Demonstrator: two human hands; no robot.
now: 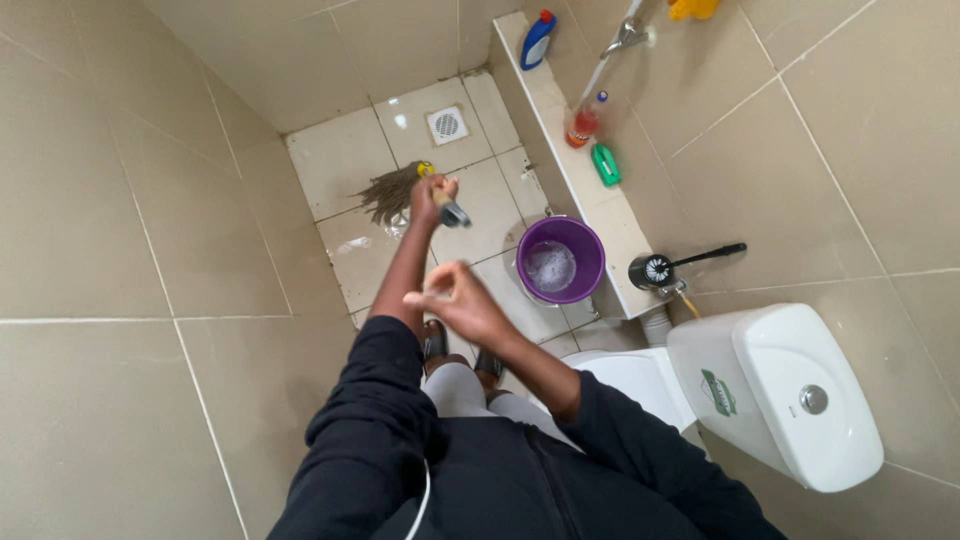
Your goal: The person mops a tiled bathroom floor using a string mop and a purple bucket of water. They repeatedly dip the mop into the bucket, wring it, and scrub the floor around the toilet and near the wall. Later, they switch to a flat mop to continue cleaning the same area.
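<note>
From my remote feed over a tiled bathroom, the left hand (432, 198) is closed around the upper end of a mop handle (447, 205), stretched out toward 12 o'clock, while the mop head (390, 192), a spread of tan strands, lies on the wet floor tiles (345, 160) at about 11 o'clock, just below the square floor drain (447, 124). The right hand (455, 298) hangs near frame centre, fingers curled loosely and gripping nothing that I can make out. At 1 o'clock from that hand a purple bucket (562, 260) stands on the floor against the tiled ledge (560, 140), holding a shallow pool of foamy water. On the ledge I see a blue bottle (537, 38) with a red cap at the far end, a clear bottle (584, 122) with reddish liquid in its lower part, and a green brush (604, 164) just beside it. A black toilet brush (668, 266) rests at the ledge's near end, and the white toilet cistern (785, 390) fills 4 o'clock.
</note>
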